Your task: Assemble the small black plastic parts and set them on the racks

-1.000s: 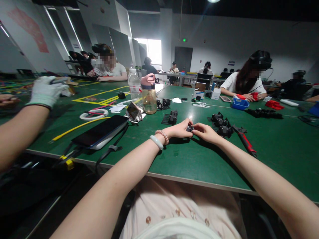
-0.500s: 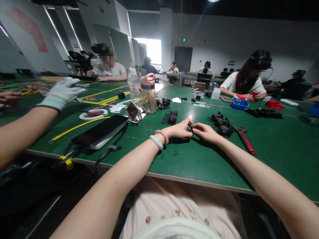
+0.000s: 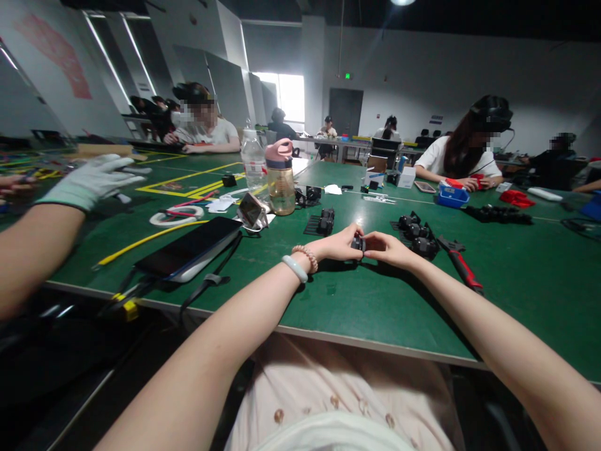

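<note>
My left hand (image 3: pixel 337 245) and my right hand (image 3: pixel 389 250) meet over the green table (image 3: pixel 516 275), both pinching one small black part (image 3: pixel 358 242) between their fingertips. A white bangle and a bead bracelet sit on my left wrist. Just right of my right hand lies a cluster of similar black parts (image 3: pixel 417 236) on a black comb-like strip. More black parts (image 3: pixel 323 220) rest on another strip beyond my left hand. Red-handled pliers (image 3: pixel 460 264) lie to the right.
A pink-lidded bottle (image 3: pixel 280 178) and a clear water bottle (image 3: pixel 253 164) stand at centre left, by a dark tablet (image 3: pixel 190 248) and a yellow strip. A neighbour's gloved hand (image 3: pixel 91 180) hovers at left. Other people sit along the far side of the table.
My hands have stayed in place on the small black part. The neighbour's gloved hand at left has opened and shifted, first rightward, then back left and slightly lower.
</note>
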A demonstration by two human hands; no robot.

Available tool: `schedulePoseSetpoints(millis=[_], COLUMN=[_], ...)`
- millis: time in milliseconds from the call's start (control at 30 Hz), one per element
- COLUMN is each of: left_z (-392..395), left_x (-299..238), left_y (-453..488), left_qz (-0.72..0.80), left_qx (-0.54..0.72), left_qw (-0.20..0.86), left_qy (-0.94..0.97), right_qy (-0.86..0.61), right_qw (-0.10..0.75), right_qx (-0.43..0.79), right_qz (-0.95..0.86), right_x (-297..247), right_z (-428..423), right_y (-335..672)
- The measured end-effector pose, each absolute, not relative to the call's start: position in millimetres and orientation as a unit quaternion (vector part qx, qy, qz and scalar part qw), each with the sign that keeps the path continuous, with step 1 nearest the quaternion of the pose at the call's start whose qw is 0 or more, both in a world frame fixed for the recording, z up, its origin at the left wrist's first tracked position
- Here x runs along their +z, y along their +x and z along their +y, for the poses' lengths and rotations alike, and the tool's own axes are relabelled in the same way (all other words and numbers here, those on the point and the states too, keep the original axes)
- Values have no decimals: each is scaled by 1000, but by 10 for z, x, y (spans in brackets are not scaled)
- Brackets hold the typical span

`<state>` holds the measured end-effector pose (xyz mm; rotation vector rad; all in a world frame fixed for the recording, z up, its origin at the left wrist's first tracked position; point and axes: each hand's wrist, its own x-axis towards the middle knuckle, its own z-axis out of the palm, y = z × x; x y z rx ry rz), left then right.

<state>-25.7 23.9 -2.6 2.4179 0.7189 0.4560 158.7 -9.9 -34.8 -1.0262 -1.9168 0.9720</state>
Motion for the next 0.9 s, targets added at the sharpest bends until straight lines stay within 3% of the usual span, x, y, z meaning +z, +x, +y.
schedulePoseSetpoints(millis=[900], left_z=[214], left_x=[-4], left_y=[-252], left_qz=[279], left_qx=[161], left_qw=[287], left_qy=[902], right_qy=[-424], right_qw=[387], right_qx=[310], right_qz=[-758], right_x=[-377], right_z=[-64], right_y=[1597])
